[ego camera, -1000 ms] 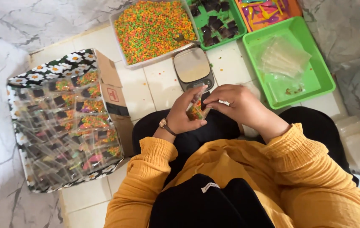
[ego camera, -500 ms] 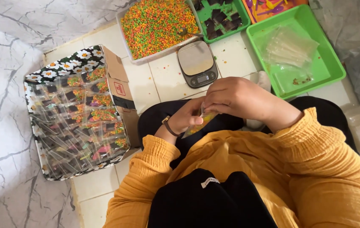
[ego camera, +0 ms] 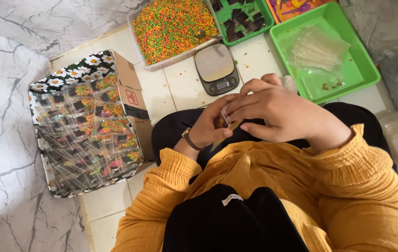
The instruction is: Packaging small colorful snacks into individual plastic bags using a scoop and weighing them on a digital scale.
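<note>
Head view, looking down over my lap onto the tiled floor (ego camera: 171,88): at far left sits a cardboard box (ego camera: 84,123) with a daisy-print edge, packed with finished clear packets showing coloured bits and dark squares. Next, behind it, a pale tray (ego camera: 173,28) is heaped with orange, green and yellow candy grains, and just in front of that stands a small digital scale (ego camera: 216,68), its pan bare. My left hand (ego camera: 210,128), a watch on its wrist, pinches the lower edge of a small clear packet (ego camera: 229,122) with some of the grains inside; my right hand (ego camera: 280,112) is closed over its top, fingers curled around it, so the packet hangs between both hands above my dark lap. Its mouth is hidden, so I cannot tell whether it is sealed. If my grip tilts or slackens, I judge the grains could spill onto my clothes or the tiles. Further right, a small green tray (ego camera: 243,18) holds dark chocolate-like squares, and the large green tray (ego camera: 343,60) holds a stack of empty clear bags plus a few stray crumbs.
</note>
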